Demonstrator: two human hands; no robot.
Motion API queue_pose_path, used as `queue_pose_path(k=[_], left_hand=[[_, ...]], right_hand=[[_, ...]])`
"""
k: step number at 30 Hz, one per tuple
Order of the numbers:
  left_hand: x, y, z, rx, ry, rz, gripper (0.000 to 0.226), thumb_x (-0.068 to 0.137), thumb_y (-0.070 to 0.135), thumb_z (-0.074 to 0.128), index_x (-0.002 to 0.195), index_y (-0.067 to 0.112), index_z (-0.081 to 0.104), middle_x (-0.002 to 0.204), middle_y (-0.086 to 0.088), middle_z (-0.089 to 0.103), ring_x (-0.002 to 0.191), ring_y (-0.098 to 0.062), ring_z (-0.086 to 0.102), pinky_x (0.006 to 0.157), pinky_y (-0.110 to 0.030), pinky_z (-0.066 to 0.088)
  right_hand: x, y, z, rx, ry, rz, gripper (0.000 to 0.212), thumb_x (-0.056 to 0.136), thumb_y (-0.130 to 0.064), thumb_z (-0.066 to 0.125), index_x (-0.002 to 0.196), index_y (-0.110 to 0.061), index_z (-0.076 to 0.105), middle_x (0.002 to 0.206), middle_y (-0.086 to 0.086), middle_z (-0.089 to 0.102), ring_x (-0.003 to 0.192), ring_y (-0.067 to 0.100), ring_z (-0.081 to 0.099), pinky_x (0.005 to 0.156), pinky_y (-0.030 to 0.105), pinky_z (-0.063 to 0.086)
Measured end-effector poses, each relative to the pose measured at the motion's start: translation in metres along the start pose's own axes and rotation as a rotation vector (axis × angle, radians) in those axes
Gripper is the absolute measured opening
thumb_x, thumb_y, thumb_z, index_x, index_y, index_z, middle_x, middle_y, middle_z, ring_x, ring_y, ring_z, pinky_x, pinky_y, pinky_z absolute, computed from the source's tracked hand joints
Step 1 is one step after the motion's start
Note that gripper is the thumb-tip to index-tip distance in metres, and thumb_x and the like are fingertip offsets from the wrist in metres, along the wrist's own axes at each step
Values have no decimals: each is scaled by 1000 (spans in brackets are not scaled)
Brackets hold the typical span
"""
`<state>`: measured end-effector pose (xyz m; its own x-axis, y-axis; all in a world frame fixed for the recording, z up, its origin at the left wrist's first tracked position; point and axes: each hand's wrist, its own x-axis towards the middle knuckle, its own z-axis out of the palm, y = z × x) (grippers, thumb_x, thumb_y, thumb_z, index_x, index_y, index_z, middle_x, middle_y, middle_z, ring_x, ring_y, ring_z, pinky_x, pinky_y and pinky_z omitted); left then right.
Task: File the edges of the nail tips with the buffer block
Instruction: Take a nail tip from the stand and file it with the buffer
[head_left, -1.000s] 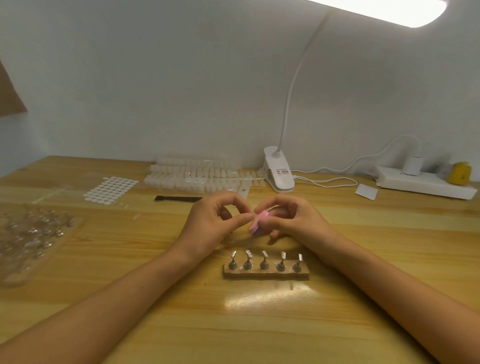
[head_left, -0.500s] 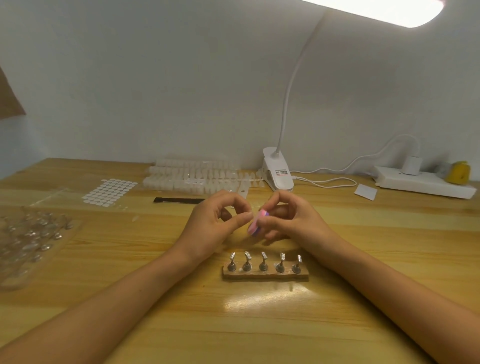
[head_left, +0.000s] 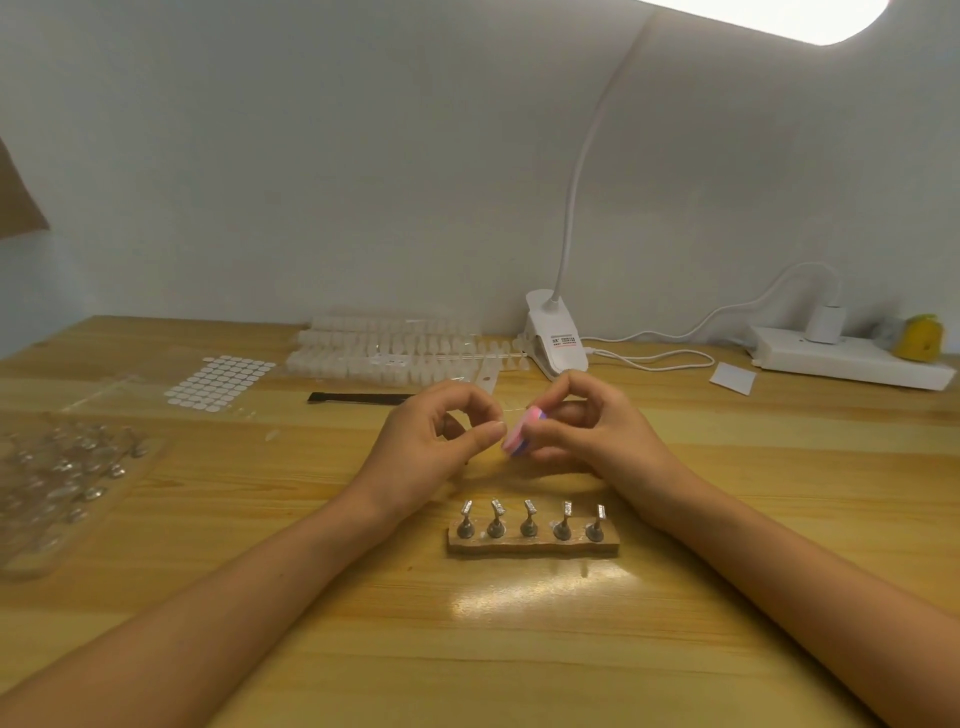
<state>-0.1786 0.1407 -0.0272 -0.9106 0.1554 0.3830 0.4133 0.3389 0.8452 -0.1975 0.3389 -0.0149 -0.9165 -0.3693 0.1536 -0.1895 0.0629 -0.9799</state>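
Pale varnished wood, the bench (head_left: 519, 649) runs the full width under a plain white wall (head_left: 363, 156) and carries a bright glare patch near its front edge. A white clip lamp (head_left: 553, 338) stands at the back edge, right of centre. Its neck curves up to the lit head (head_left: 779, 15) at the top of the view.

Toward the back right corner lies a white power strip (head_left: 852, 358) with a plug in it, a yellow object (head_left: 922, 336) just beside it and a small white card (head_left: 732, 378) in front. Strips of pale tips (head_left: 389, 348) lie along the back edge left of the lamp. A sheet of white dots (head_left: 221, 382) is further left, and a black strip (head_left: 358, 398) is in front of the strips. A clear tray (head_left: 62, 467) of small metal pieces sits at the left edge.

At mid-bench a wooden holder (head_left: 535, 543) carries five metal stands in a row. Above and behind it the right hand (head_left: 597, 431) grips the pink and purple buffer block (head_left: 522, 434), fingers curled round it. The left hand (head_left: 426, 447) pinches a clear nail tip (head_left: 500, 415), only faintly visible, between thumb and forefinger, right at the block's near face.
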Motion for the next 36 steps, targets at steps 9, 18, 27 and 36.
queue_pose_path(k=[9,18,27,36], left_hand=[[0,-1,2,25,33,-68,5,85,28,71,82,25,70,79,8,63,65,-3,49,59,-15,42],[1,-1,1,-29,12,-94,5,85,26,71,82,22,70,68,19,61,60,2,49,53,-12,40],[1,-1,1,-46,21,-90,5,86,27,70,82,23,70,74,11,62,64,-3,50,55,-14,41],[1,-1,1,-23,14,-49,5,87,23,69,84,19,68,78,13,60,63,2,49,56,-12,40]], right_hand=[[-2,-1,0,39,97,-28,33,79,-18,72,101,0,54,92,15,76,89,31,75,76,39,63],[-3,-1,2,-34,32,-45,23,84,-5,72,98,-3,54,94,16,76,90,30,75,75,37,63],[-3,-1,5,-119,-35,-80,25,81,-1,75,96,-3,55,95,15,75,87,25,75,70,31,62],[-5,-2,7,-100,-4,-126,24,83,-5,74,96,-3,54,93,14,76,87,25,76,73,36,63]])
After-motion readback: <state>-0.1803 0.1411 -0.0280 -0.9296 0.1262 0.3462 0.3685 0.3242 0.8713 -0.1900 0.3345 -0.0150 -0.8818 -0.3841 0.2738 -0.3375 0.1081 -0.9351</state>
